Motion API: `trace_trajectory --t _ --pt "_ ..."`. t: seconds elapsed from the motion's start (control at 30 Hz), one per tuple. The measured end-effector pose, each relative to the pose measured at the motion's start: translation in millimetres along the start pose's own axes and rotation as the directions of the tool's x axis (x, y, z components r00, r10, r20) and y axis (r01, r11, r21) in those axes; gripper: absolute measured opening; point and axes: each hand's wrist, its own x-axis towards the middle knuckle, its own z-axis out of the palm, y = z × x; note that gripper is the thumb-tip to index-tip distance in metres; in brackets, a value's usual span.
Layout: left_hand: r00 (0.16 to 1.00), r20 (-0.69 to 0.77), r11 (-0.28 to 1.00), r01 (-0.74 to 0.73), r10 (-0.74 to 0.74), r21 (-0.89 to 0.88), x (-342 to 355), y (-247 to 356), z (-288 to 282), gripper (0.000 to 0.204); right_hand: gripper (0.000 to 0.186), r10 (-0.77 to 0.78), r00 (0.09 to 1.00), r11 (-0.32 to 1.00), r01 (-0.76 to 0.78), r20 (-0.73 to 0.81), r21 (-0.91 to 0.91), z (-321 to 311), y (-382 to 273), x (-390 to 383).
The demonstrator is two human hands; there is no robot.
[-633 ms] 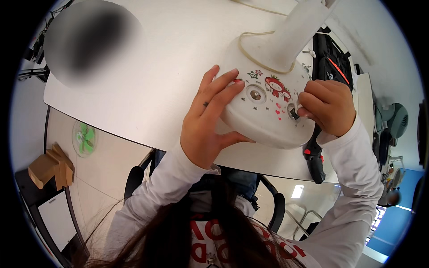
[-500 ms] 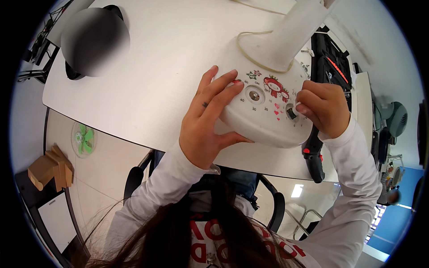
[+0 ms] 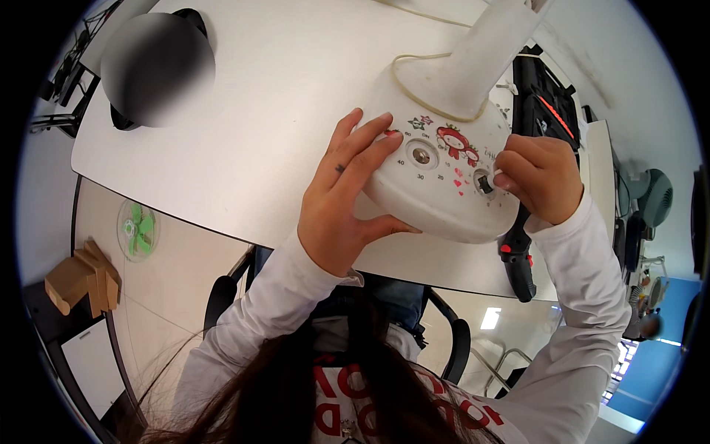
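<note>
A white fan base [image 3: 444, 211] with a thick white stem [image 3: 497, 52] rests on the table, strawberry cartoons and small hearts printed on its face. Two round openings show there: a timer dial seat [image 3: 422, 155] with a bare metal shaft, and a second recess [image 3: 484, 184] with a dark part inside. My left hand [image 3: 342, 189] lies spread against the base's left side, fingers on top and thumb along the front edge. Beside the second recess, my right hand [image 3: 541, 177] is closed in a pinch; whatever its fingertips hold is hidden. A pale cord [image 3: 403, 85] loops round the stem's foot.
Right of the base lie a black handheld tool with red buttons [image 3: 518, 266] and an open black tool case [image 3: 547, 103]. At the table's far left is a blurred round shape [image 3: 157, 70]. A green fan blade [image 3: 139, 229] and cardboard [image 3: 85, 280] appear left, below table level.
My right hand has shifted slightly to the right, showing a little more of the second recess. The left hand keeps its place on the base.
</note>
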Motion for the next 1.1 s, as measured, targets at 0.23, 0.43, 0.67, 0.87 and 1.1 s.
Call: trace_trajectory --t 0.23,0.43,0.67,0.87,1.1 --pt "1.000 0.001 1.000 -0.007 0.007 -0.014 0 -1 -1 0.082 0.029 -0.069 0.998 0.996 0.069 0.002 0.052 4 1 -5" --pt "0.999 0.030 0.999 0.024 -0.023 -0.028 1 0 -3 0.082 0.029 -0.074 0.997 0.997 0.074 -0.009 0.036 1 -1 -6" --pt "0.984 0.004 0.960 0.173 -0.176 -0.222 -3 1 -2 0.098 0.031 0.061 0.995 0.998 -0.061 0.084 -0.008 -4 -10 -12" --pt "0.857 0.291 0.466 0.483 -0.425 -0.741 -14 -2 5 0.092 0.028 0.158 0.984 0.987 -0.158 0.078 -0.006 -8 -19 -7" --pt "0.759 0.480 -0.116 0.482 -0.439 -0.868 -12 20 15 0.063 0.021 0.119 0.977 0.989 -0.101 0.179 -0.108 8 -31 16"
